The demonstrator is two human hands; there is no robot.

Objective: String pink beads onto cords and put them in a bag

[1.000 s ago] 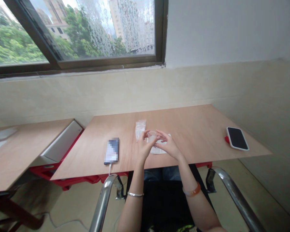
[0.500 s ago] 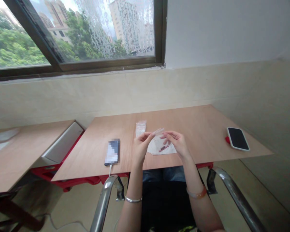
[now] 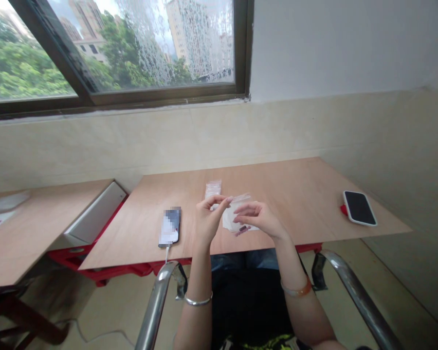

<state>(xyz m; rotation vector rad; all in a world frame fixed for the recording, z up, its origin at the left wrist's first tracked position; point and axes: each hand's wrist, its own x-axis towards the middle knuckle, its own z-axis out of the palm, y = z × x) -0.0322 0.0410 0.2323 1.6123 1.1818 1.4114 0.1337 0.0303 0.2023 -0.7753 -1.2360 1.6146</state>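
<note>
My left hand [image 3: 209, 221] is closed, thumb and index finger pinching a small clear plastic zip bag [image 3: 244, 197] near its top edge. In front of the bag, my right hand [image 3: 259, 218] has curled fingers, with thumb and fingertips close together; what they hold, if anything, is too small to make out. Below both hands a white sheet [image 3: 229, 224] lies on the table, partly hidden by the right hand. Several small dark reddish pieces [image 3: 243, 230] show over it, just under the right fingers. A stack of clear zip bags [image 3: 213, 187] lies behind my left hand.
A phone [image 3: 170, 227] with a white cable lies left on the wooden table [image 3: 292, 184]. A white-framed dark device [image 3: 359, 208] rests on something red at the right. Metal armrests [image 3: 156, 306] flank me. Another table [image 3: 58, 214] stands at the left, below the window.
My right hand has moved left and down, its fingertips now in front of the white sheet and covering part of it. My left hand keeps its pinch on the bag and has shifted slightly left.
</note>
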